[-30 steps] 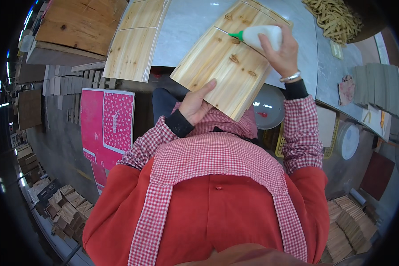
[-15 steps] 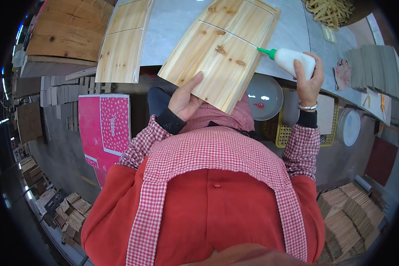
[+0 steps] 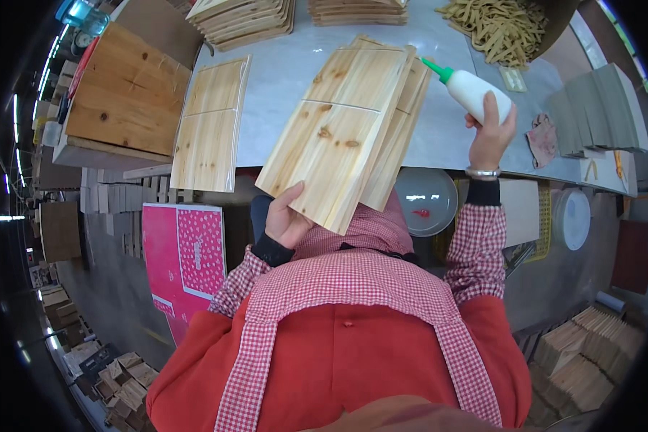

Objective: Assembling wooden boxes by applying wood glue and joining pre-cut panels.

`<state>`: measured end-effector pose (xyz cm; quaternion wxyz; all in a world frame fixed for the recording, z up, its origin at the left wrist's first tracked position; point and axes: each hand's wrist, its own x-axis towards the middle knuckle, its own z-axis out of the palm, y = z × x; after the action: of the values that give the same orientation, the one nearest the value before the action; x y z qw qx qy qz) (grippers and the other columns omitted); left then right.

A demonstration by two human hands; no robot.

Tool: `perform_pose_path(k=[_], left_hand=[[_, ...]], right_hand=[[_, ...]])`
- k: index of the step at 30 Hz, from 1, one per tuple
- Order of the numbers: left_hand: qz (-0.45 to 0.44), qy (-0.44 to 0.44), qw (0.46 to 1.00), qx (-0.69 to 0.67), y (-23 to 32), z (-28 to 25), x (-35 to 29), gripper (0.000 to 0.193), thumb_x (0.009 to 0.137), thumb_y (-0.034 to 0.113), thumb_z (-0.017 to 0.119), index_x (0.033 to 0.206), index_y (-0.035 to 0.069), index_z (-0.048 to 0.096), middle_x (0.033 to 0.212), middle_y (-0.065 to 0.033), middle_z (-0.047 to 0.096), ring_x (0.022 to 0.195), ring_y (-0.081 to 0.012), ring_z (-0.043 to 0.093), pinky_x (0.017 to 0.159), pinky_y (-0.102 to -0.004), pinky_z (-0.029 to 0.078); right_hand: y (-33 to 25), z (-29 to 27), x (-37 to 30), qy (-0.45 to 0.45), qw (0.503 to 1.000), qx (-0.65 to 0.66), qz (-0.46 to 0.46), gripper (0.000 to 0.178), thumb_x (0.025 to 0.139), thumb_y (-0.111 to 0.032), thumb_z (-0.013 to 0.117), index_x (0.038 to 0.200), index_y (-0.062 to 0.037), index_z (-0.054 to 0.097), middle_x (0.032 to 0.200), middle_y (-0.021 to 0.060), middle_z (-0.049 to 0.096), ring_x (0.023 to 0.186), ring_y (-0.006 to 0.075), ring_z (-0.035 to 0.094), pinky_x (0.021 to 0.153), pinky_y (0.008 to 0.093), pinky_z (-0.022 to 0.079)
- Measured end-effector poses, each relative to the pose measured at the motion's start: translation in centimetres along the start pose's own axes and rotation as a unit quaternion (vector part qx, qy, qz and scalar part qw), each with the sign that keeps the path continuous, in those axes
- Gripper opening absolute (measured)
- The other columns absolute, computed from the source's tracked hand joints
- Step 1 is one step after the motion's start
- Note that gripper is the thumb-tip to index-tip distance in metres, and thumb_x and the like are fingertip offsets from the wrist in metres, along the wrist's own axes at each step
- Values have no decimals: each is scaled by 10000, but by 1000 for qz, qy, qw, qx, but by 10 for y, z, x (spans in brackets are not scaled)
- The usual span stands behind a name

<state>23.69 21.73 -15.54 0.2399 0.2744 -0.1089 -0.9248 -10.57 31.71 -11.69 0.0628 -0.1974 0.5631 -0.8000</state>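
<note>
My left hand point(image 3: 288, 217) grips the near left edge of a pale wooden board point(image 3: 331, 137), thumb on top. The board has dark knots and a groove across it with a white line along it. Under its right side another grooved board point(image 3: 399, 129) shows, partly hidden. My right hand point(image 3: 491, 133) is wrapped round a white squeeze bottle point(image 3: 475, 93) with a green nozzle. The nozzle tip points up and left, near the far right corner of the boards. One more grooved board point(image 3: 209, 122) lies on the table to the left.
Stacks of boards point(image 3: 245, 21) stand at the far side of the pale table point(image 3: 266, 86). Wooden strips point(image 3: 497, 29) are heaped far right, near a cloth point(image 3: 542, 140) and grey panels point(image 3: 601, 111). A wooden box point(image 3: 126, 93) is at left. Below the table edge sits a round basin point(image 3: 428, 205).
The bottle's nozzle has come off the board's groove. The held board has swung and shifted left, uncovering more of the board beneath. The view takes in more of the far table.
</note>
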Motion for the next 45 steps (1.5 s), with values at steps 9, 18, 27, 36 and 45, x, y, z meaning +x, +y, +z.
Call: perform_pose_path(k=[9,18,27,36,45], left_hand=[[-9,4,1000,-11,3,-12,1,568,902,118,533,1401,13,282,1380,-183,434,1273,-328,441,1068,-501,350],[-10,9,1000,-14,6,-17,1,580,896,109,537,1405,16,275,1379,-191,432,1273,-343,437,1076,-511,335],[41,8,999,3,10,-3,0,589,904,118,532,1409,-3,255,1392,-221,404,1282,-356,424,1082,-510,336],[54,-41,997,-36,35,-15,10,543,909,72,530,1390,5,287,1375,-199,427,1278,-327,436,1085,-502,351],[87,-75,993,-26,42,-9,14,540,915,83,533,1386,-9,287,1387,-184,420,1294,-315,420,1104,-490,330]], right_hand=[[30,18,47,21,995,-98,20,421,828,-300,710,1001,32,518,790,100,607,473,119,563,382,225,440],[25,13,44,-21,989,-144,36,399,825,-300,714,974,26,538,759,89,607,463,114,557,374,228,437],[-12,16,-22,-139,984,-107,43,351,841,-271,699,993,8,549,756,62,599,504,93,544,399,208,425],[-53,22,-102,-260,957,-124,38,319,865,-245,647,1046,-3,546,826,42,589,588,74,530,439,190,398],[-55,32,-116,-276,950,-145,-14,362,854,-252,649,1087,1,536,920,58,578,807,115,553,708,236,450]])
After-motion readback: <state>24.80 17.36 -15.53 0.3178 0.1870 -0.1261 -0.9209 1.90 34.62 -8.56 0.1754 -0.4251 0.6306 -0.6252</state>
